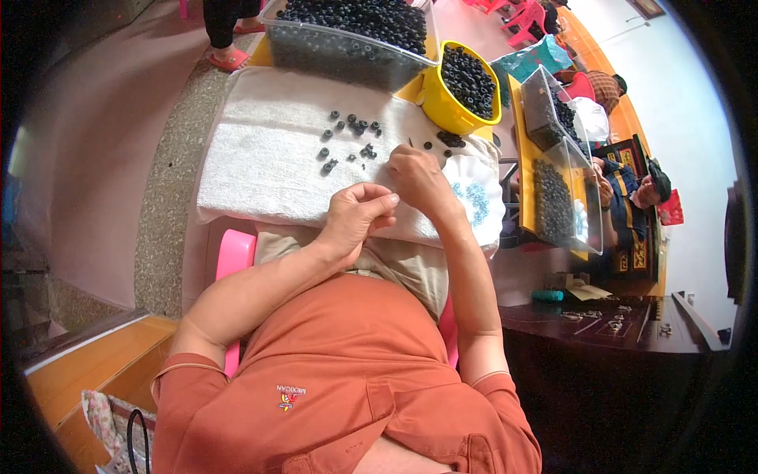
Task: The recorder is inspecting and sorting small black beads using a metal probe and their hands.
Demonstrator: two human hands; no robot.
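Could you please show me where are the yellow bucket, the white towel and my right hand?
Yellow bucket [439, 107]: head view, on its outer wall.
White towel [260, 158]: head view, on its bare left part.
Right hand [418, 175]: head view, on the back of the hand.

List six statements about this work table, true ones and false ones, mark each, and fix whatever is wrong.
1. The yellow container stands to the right of the large clear bin. True.
2. The yellow container is empty. False: it is filled with small black parts.
3. The right hand reaches farther over the white towel than the left hand. True.
4. The left hand lies flat, fingers spread. False: its fingers are curled, with the thumb bent in toward them.
5. A white scalloped dish lies to the right of the loose black pieces. True.
6. The large clear bin stands at the towel's near edge. False: it stands beyond the far edge.
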